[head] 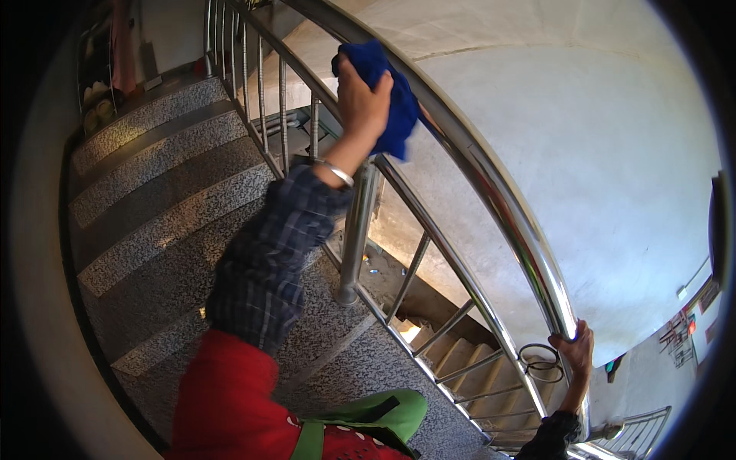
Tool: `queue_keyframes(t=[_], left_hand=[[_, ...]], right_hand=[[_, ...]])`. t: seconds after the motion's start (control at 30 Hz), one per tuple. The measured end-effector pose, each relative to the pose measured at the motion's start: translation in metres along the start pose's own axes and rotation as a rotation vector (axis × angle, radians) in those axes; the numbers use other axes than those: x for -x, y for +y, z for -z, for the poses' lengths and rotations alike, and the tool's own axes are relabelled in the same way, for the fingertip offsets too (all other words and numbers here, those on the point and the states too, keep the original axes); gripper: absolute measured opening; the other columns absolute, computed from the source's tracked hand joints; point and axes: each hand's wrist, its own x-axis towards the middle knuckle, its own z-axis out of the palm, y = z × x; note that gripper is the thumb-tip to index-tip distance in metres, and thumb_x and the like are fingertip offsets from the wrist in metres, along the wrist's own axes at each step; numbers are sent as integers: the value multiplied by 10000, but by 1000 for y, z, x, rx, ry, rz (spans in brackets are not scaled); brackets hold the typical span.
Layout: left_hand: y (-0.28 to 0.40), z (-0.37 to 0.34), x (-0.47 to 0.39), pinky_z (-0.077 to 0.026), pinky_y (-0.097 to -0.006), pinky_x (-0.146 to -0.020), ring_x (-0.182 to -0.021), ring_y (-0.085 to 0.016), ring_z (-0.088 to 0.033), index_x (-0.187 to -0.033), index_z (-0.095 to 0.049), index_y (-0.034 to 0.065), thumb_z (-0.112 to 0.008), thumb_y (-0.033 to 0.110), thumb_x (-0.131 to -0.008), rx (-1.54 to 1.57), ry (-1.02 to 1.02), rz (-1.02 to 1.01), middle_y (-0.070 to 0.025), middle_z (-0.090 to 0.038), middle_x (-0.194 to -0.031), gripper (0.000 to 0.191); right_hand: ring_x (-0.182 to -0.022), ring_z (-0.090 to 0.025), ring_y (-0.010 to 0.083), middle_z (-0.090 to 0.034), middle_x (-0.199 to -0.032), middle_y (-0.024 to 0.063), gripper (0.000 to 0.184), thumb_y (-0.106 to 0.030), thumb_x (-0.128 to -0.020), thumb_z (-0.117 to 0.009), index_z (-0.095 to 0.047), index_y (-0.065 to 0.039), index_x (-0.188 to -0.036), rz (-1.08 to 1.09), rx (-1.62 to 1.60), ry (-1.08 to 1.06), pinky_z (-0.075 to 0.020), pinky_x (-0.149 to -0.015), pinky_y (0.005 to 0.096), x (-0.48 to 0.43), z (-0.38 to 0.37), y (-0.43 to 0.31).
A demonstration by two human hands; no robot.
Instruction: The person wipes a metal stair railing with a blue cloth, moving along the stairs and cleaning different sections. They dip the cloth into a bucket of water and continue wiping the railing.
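Observation:
A blue cloth (401,123) is in my left hand (363,100), held against the lower rail just above the top of a steel post (357,236). The cloth also reaches up to the thick polished metal handrail (489,167). Lower right, my right hand (577,348) is wrapped around the same handrail, beside the metal rings (540,362) of the railing. A silver bangle (335,172) sits on my left wrist, below a dark checked sleeve. The cloth hides part of the lower rail and some of my left fingers.
Speckled stone steps (167,215) rise at the left along a curved wall. Thin metal balusters (283,115) stand at the upper left. Beyond the railing, a lower flight of stairs (460,359) shows. Shoes (98,109) lie on a rack at the top left.

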Motion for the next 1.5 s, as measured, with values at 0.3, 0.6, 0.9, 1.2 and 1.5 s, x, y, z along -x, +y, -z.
queue_keyframes(t=[0.3, 0.6, 0.9, 1.2, 1.5], left_hand=[[-29, 7, -30, -516, -363, -684, -725, -259, -641, -1037, -590, 30, -595, 385, -853, 641, -47, 582, -110, -661, -846, 400], [-46, -10, -29, -526, -252, -655, -772, -146, -602, -1180, -534, 59, -458, 236, -974, 930, -423, 353, -17, -608, -882, 281], [-94, 45, 3, -467, -344, -902, -1042, -189, -578, -1278, -522, 159, -583, 373, -900, 987, -427, 668, -68, -615, -1142, 439], [-98, 39, 157, -405, -474, -820, -1009, -320, -509, -1033, -589, 88, -717, 135, -630, -176, -15, -273, -150, -558, -1015, 425], [-114, 29, 260, -394, -453, -799, -952, -228, -573, -1159, -603, 181, -596, 271, -818, -382, -472, -71, -56, -643, -995, 353]], right_hand=[[-590, -579, 211, -613, -646, 135, 444, -295, -465, -778, -607, 6, -742, 25, -40, -21, -460, -586, 347, 2, 3, -11], [-570, -560, 203, -619, -655, 147, 454, -317, -482, -745, -632, 11, -775, 28, 59, -56, -446, -564, 349, -1, 8, -14], [-540, -510, 125, -569, -609, 39, 353, -226, -549, -729, -598, 25, -760, -3, -69, -67, -427, -503, 313, 5, 6, -15], [-515, -521, 157, -578, -583, 67, 355, -171, -533, -763, -567, 40, -741, -18, -196, 71, -432, -474, 343, 4, -9, 17], [-566, -429, 111, -507, -601, 32, 355, -195, -553, -752, -497, 7, -694, -25, -136, 38, -394, -479, 312, 1, -4, 5]])
